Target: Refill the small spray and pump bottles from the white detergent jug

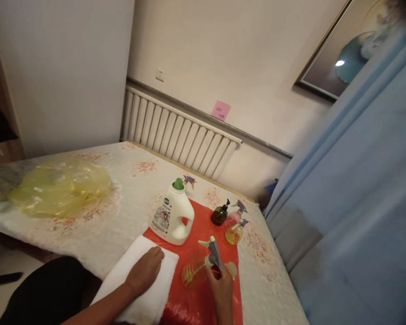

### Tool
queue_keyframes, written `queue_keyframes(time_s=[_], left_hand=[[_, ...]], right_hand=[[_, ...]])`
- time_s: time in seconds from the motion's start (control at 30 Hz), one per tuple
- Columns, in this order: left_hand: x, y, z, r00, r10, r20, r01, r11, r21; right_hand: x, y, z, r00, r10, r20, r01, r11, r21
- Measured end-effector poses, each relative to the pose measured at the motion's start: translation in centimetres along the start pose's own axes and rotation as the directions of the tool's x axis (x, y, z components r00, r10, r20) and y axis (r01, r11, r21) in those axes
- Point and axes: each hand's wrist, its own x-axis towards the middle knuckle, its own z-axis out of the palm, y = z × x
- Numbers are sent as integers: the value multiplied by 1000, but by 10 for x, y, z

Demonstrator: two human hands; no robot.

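My right hand [222, 282] grips a clear spray bottle [194, 272] by its neck, just under the grey-and-white trigger head. The bottle is tilted over a red plastic sheet [203, 214], its base toward the left, with a little yellowish liquid inside. On a folded white towel [171, 266] rests my left hand [147, 269], palm down, the fingers slightly bent and nothing visible in them. Beyond both hands stands a white detergent jug [172, 216] with a green spout insert [178, 183] in its uncapped mouth. A round pale thing [231, 269] shows beside my right fingers.
A dark green pump bottle [219, 215], a pink spray bottle [232, 218] and a yellow spray bottle [234, 234] stand at the right. Behind the jug lies a loose trigger head [189, 180]. A yellow plastic bag [64, 187] covers the table's left. A blue curtain [352, 203] hangs right.
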Motion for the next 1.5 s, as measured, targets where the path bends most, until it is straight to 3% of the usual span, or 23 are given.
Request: queue_keyframes(time_s=[1.03, 1.3, 1.5], left_hand=[[-3, 2, 0, 999, 23, -46, -23, 1000, 5], [-3, 1, 0, 999, 22, -47, -22, 1000, 2], [-3, 2, -1, 998, 16, -64, -17, 1000, -8]], right_hand=[[-3, 14, 6, 999, -19, -31, 20, 999, 31], [-4, 11, 4, 1000, -22, 15, 21, 999, 37], [-5, 15, 4, 998, -58, -28, 58, 998, 21]])
